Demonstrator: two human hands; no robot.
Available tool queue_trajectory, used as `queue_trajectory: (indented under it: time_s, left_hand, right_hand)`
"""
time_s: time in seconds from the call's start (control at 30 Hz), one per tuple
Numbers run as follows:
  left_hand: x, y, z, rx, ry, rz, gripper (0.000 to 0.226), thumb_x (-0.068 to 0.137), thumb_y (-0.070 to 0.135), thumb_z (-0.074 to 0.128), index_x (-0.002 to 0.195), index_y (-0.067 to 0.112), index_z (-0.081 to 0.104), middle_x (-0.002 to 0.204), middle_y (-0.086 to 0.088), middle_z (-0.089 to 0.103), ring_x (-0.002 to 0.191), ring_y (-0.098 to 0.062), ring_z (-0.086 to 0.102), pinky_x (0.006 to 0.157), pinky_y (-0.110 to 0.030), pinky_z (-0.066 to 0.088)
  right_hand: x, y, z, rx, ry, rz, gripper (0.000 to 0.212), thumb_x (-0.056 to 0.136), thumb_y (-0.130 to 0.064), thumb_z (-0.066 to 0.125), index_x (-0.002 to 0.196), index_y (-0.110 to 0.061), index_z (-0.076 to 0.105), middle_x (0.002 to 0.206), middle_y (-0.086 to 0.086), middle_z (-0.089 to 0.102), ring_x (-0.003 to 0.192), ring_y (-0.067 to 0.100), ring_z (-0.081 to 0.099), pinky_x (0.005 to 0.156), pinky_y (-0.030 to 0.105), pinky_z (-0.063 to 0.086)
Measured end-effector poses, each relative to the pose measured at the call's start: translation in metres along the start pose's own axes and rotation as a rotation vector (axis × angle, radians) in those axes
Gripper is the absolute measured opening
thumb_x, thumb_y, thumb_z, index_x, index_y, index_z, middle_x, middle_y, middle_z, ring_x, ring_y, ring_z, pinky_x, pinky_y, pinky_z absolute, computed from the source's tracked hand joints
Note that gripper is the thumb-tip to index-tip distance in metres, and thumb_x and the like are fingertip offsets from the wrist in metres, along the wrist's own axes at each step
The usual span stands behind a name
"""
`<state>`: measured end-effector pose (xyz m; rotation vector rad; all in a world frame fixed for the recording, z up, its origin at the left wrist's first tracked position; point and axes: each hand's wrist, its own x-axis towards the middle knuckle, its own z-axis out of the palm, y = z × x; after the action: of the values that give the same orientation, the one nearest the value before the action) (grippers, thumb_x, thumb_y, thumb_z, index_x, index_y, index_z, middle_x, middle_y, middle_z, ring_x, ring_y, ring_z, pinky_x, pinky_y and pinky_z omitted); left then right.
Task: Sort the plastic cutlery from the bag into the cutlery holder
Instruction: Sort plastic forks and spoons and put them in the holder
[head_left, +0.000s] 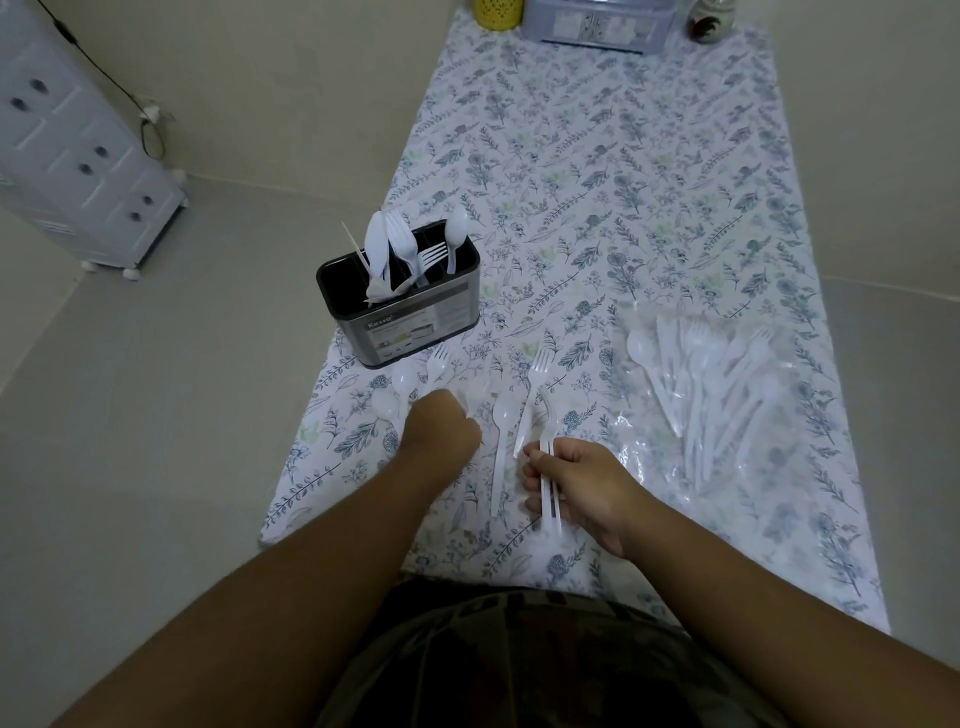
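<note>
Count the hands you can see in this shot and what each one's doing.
2. The left hand is curled over loose cutlery on the table; the right hand grips white cutlery handles.

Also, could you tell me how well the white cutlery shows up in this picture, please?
Head view: dim, flat light; loose spoons beside the left hand fade into the pale floral tablecloth; the clear bag glints and veils its cutlery; wide-angle bending at the edges.

Our left hand (441, 423) reaches forward, fingers curled under, knuckles up. Our right hand (574, 480), just beside it and nearer us, grips thin white handles (549, 496).
</note>
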<state>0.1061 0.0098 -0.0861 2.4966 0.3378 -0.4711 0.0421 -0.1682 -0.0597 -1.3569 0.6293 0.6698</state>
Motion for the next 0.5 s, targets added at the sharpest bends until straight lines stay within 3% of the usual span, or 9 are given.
queue_trajectory:
  time_s: [0.07,0.13,0.23,0.37,0.5]
  left_hand:
    - [-0.011,-0.010,0.001,0.036,0.010,0.026,0.010,0.092,0.013,0.055,0.091,0.008,0.063,0.087,-0.007,0.067,0.077,-0.018,0.063,0.065,-0.031,0.056]
    - [-0.023,-0.018,0.002,-0.010,0.049,0.055,0.015,0.096,0.014,0.052,0.097,0.009,0.066,0.096,-0.005,0.070,0.083,-0.017,0.065,0.069,-0.027,0.054]
    - [-0.040,-0.016,-0.002,-0.278,0.041,0.055,0.018,0.098,0.018,0.059,0.110,0.010,0.070,0.097,0.000,0.071,0.084,-0.009,0.065,0.070,-0.018,0.050]
    - [-0.064,0.003,0.005,-0.791,-0.200,-0.053,0.019,0.096,0.014,0.063,0.113,0.014,0.072,0.096,-0.003,0.077,0.090,-0.019,0.075,0.086,-0.042,0.061]
    - [-0.070,0.016,0.014,-0.835,-0.197,-0.012,0.020,0.096,0.015,0.064,0.114,0.012,0.073,0.097,-0.003,0.078,0.089,-0.016,0.076,0.086,-0.042,0.061]
  right_hand:
    - [0.000,-0.001,0.000,-0.007,0.009,-0.002,0.022,0.101,-0.012,0.060,0.109,0.008,0.067,0.084,0.018,0.066,0.079,0.030,0.064,0.086,0.056,0.061]
    - [0.001,-0.002,0.001,-0.011,0.011,-0.002,0.021,0.101,-0.012,0.061,0.109,0.006,0.068,0.085,0.017,0.066,0.080,0.028,0.066,0.085,0.053,0.062]
    - [0.002,-0.003,0.005,0.005,0.003,-0.017,0.019,0.101,-0.012,0.061,0.109,0.003,0.068,0.088,0.016,0.068,0.083,0.026,0.069,0.083,0.048,0.063]
    - [0.000,-0.008,0.009,0.078,-0.050,-0.019,0.020,0.104,-0.015,0.057,0.107,0.001,0.070,0.091,0.018,0.075,0.083,0.030,0.074,0.083,0.049,0.062]
    - [-0.003,-0.010,0.005,0.126,-0.089,-0.012,0.024,0.106,-0.016,0.054,0.109,0.005,0.066,0.089,0.017,0.078,0.079,0.027,0.077,0.071,0.041,0.062]
